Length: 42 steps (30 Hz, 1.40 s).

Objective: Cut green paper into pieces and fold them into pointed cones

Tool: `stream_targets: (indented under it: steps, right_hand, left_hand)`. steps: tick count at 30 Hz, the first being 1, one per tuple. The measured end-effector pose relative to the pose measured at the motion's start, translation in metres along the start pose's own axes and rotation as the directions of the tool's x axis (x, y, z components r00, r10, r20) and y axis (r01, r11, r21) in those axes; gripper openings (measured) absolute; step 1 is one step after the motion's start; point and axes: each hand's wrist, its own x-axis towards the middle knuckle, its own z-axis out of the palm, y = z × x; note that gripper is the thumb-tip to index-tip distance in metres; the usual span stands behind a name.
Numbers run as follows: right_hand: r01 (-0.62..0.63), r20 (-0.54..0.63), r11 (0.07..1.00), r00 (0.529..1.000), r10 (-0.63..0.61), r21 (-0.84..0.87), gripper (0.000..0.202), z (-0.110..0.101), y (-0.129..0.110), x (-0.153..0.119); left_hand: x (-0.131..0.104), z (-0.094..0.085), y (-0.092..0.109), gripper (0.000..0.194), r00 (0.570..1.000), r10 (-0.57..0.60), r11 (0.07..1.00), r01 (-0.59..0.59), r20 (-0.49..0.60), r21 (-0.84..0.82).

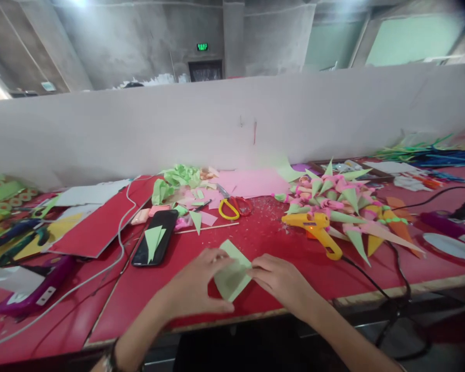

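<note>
A light green square of paper (234, 276) sits just above the red table near its front edge, one corner pointing away from me. My left hand (194, 284) is at its left side, with thumb and fingers spread apart around the edge; the fingertips come up to the paper's upper left side. My right hand (281, 281) has its fingers pinched together on the paper's right corner. Left of my hands, small green paper triangles (154, 240) lie on a black phone (168, 222). A yellow glue gun (313, 225) rests to the right, its nozzle pointing left.
Behind the glue gun is a pile of pink and green paper cones (333, 191). Yellow-handled scissors (229, 206) lie beyond my hands, beside crumpled green paper (178, 181). A white cable (124, 235) crosses the left side. Purple power strips (42, 284) stand at both sides. A pale partition (178, 129) borders the back.
</note>
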Motion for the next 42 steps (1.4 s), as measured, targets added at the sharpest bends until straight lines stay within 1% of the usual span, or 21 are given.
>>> stream_targets:
  steps: [1, 2, 4, 7, 10, 14, 18, 21, 24, 26, 27, 29, 31, 33, 35, 36, 39, 42]
  right_hand:
    - [-0.045, 0.030, 0.997, 0.999, 0.043, 0.065, 0.016, 0.000, 0.000, -0.002]
    - [-0.083, 0.054, 0.988, 0.996, 0.076, 0.133, 0.016, 0.000, 0.000, -0.004]
    - [-0.145, 0.084, 0.951, 0.988, 0.127, 0.272, 0.015, -0.001, 0.002, -0.006]
    - [-0.245, 0.135, 0.860, 0.969, 0.205, 0.448, 0.012, -0.002, 0.007, -0.009]
    - [-0.339, 0.184, 0.786, 0.941, 0.284, 0.517, 0.010, -0.002, 0.011, -0.009]
    - [-0.409, 0.238, 0.722, 0.912, 0.333, 0.557, 0.010, -0.004, 0.013, -0.007]
    - [-0.458, 0.264, 0.697, 0.889, 0.375, 0.551, 0.011, -0.006, 0.012, -0.005]
    - [-0.479, 0.238, 0.705, 0.877, 0.418, 0.523, 0.012, -0.006, 0.011, -0.004]
    - [-0.483, 0.228, 0.715, 0.874, 0.429, 0.506, 0.011, -0.007, 0.010, -0.004]
    - [-0.467, 0.243, 0.727, 0.884, 0.400, 0.503, 0.006, -0.009, 0.009, -0.005]
    - [-0.452, 0.248, 0.738, 0.892, 0.377, 0.502, 0.007, -0.009, 0.009, -0.005]
    - [-0.419, 0.248, 0.761, 0.908, 0.339, 0.494, 0.010, -0.010, 0.009, -0.006]
    - [-0.401, 0.230, 0.775, 0.916, 0.329, 0.488, 0.008, -0.009, 0.009, -0.007]
    - [-0.398, 0.212, 0.777, 0.917, 0.337, 0.487, 0.009, -0.008, 0.009, -0.008]
    - [-0.403, 0.198, 0.774, 0.915, 0.352, 0.489, 0.010, -0.007, 0.009, -0.007]
    - [-0.408, 0.194, 0.771, 0.913, 0.360, 0.489, 0.011, -0.007, 0.009, -0.007]
    - [-0.437, 0.200, 0.751, 0.899, 0.391, 0.495, 0.012, -0.007, 0.009, -0.006]
    - [-0.466, 0.209, 0.725, 0.883, 0.421, 0.507, 0.012, -0.006, 0.007, -0.004]
  left_hand:
    - [-0.007, 0.009, 0.006, 0.072, 1.000, -0.011, 0.999, 0.011, 0.012, 0.045]
    - [-0.012, 0.018, 0.011, 0.071, 0.999, -0.032, 0.996, 0.033, -0.015, 0.085]
    - [-0.015, 0.032, 0.018, 0.054, 0.994, -0.072, 0.987, 0.083, -0.084, 0.138]
    - [-0.011, 0.044, 0.020, 0.027, 0.980, -0.092, 0.982, 0.119, -0.177, 0.150]
    - [-0.006, 0.049, 0.015, 0.016, 0.961, -0.079, 0.985, 0.115, -0.265, 0.127]
    - [-0.004, 0.053, 0.009, 0.015, 0.918, -0.068, 0.990, 0.111, -0.391, 0.089]
    - [-0.005, 0.056, 0.009, 0.013, 0.890, -0.068, 0.990, 0.116, -0.450, 0.080]
    - [-0.004, 0.057, 0.008, 0.013, 0.878, -0.095, 0.985, 0.152, -0.469, 0.085]
    - [-0.003, 0.058, 0.007, 0.017, 0.873, -0.113, 0.982, 0.171, -0.475, 0.082]
    - [-0.003, 0.056, 0.006, 0.012, 0.889, -0.109, 0.985, 0.155, -0.445, 0.069]
    - [-0.004, 0.055, 0.006, 0.009, 0.903, -0.105, 0.988, 0.143, -0.416, 0.061]
    - [-0.006, 0.054, 0.006, 0.018, 0.929, -0.098, 0.992, 0.122, -0.357, 0.045]
    - [-0.008, 0.053, 0.006, 0.025, 0.937, -0.101, 0.993, 0.118, -0.334, 0.031]
    - [-0.008, 0.053, 0.007, 0.020, 0.928, -0.110, 0.992, 0.127, -0.357, 0.024]
    - [-0.008, 0.055, 0.008, 0.011, 0.905, -0.117, 0.989, 0.144, -0.408, 0.036]
    - [-0.008, 0.055, 0.008, 0.011, 0.891, -0.124, 0.986, 0.159, -0.436, 0.044]
    - [-0.007, 0.056, 0.008, 0.023, 0.863, -0.147, 0.979, 0.195, -0.483, 0.051]
    - [-0.007, 0.056, 0.008, 0.027, 0.860, -0.169, 0.974, 0.219, -0.481, 0.049]
